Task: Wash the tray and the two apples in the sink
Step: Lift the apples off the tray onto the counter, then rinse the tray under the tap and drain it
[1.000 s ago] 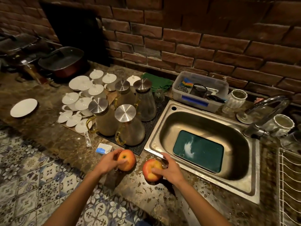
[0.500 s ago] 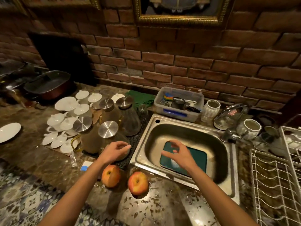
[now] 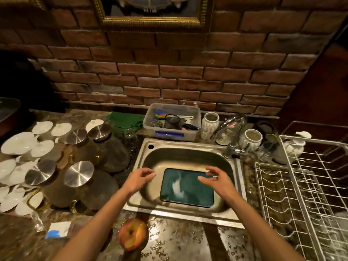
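**Hands close in on tray as washing at the sink gets under way**

Nearest the camera, a round red-and-yellow apple [image 3: 133,236] sat on the wet, dark stone bench [image 3: 180,242] just in front of the sink; only this one apple could be seen, and the second, if present, may have been hidden by the left forearm. Beyond it, a flat dark-green rectangular tray [image 3: 188,187] lay on the floor of the stainless-steel sink [image 3: 180,216], a pale smear across its surface. The left hand [image 3: 138,179] hovered over the tray's left edge and the right hand [image 3: 216,180] over its upper right corner, each grip half open with fingers curled and nothing in hold; whether the fingertips had touched the tray could not be told. The step in hand appeared to be taking up the tray for washing. The next move would likely call for closing both grips on opposite edges and lifting or tilting it toward the chrome swivel tap [image 3: 228,137] at the sink's far right, where no running water was visible. To the right stood a white wire dish rack [image 3: 301,194].
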